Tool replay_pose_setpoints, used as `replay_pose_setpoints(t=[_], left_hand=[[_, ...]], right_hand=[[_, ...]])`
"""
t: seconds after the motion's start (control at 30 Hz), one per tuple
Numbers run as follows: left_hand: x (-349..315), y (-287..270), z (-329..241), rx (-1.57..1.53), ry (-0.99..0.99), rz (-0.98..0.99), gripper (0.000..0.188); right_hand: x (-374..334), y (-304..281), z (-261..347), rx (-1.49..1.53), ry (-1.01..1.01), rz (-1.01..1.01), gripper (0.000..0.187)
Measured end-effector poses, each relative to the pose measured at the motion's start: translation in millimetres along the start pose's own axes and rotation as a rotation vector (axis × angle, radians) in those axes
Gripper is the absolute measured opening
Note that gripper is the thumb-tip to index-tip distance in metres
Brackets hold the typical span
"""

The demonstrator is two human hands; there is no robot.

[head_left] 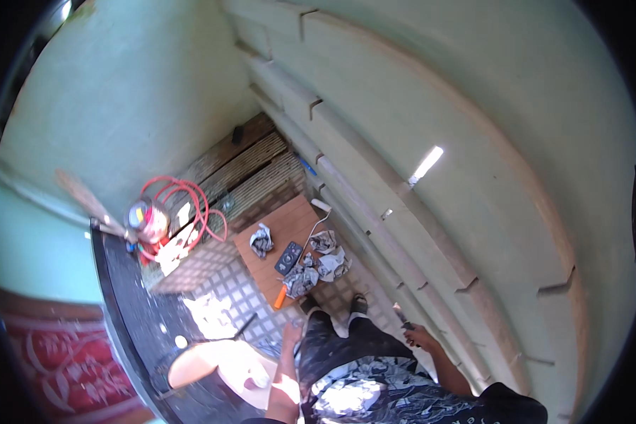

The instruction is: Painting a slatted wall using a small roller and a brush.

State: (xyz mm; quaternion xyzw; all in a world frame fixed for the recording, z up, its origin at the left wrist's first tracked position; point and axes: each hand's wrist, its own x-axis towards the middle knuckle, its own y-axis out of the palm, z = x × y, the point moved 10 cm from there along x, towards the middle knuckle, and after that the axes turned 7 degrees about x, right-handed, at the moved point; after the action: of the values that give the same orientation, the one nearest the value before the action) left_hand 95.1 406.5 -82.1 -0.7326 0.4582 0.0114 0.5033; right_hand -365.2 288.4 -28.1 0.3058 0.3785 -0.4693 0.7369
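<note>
My right hand [422, 339] is closed around a slim dark-handled tool [405, 321] with a pale tip; its exact kind is too small to make out. The tip points up toward the pale green ribbed wall [374, 233], and I cannot tell whether it touches. My left hand [292, 333] hangs low beside my leg with nothing visible in it, its fingers loosely extended. Ahead of my feet lies a brown board [261, 247]. On it are crumpled newspaper sheets [302, 280], a dark grey box-like device [287, 258] and a paint roller [321, 205] with an orange handle [280, 297].
A wooden slatted bench [254, 169] fills the far corner. Toward its left end sit a clear container [148, 220] and a coiled red hose [203, 212]. A black surface [131, 297] runs along my left, near a pale rounded object [194, 362]. Horizontal ledges [360, 152] line the right wall.
</note>
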Motion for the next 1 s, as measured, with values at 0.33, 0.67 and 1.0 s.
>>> replay_pose_setpoints(t=[0.33, 0.67, 1.0], left_hand=[[-32.9, -11.0, -23.7, -0.412, -0.008, -0.151, 0.036], [77.2, 28.0, 143.6, -0.141, -0.173, 0.149, 0.038], [123.4, 6.6, 173.7, -0.035, -0.147, 0.245, 0.038]], right_hand=[[37.3, 21.8, 23.8, -0.324, -0.05, 0.099, 0.034], [-12.3, 28.6, -3.2, -0.118, -0.01, -0.153, 0.032], [-37.2, 111.8, -52.4, -0.162, 0.034, -0.258, 0.023]])
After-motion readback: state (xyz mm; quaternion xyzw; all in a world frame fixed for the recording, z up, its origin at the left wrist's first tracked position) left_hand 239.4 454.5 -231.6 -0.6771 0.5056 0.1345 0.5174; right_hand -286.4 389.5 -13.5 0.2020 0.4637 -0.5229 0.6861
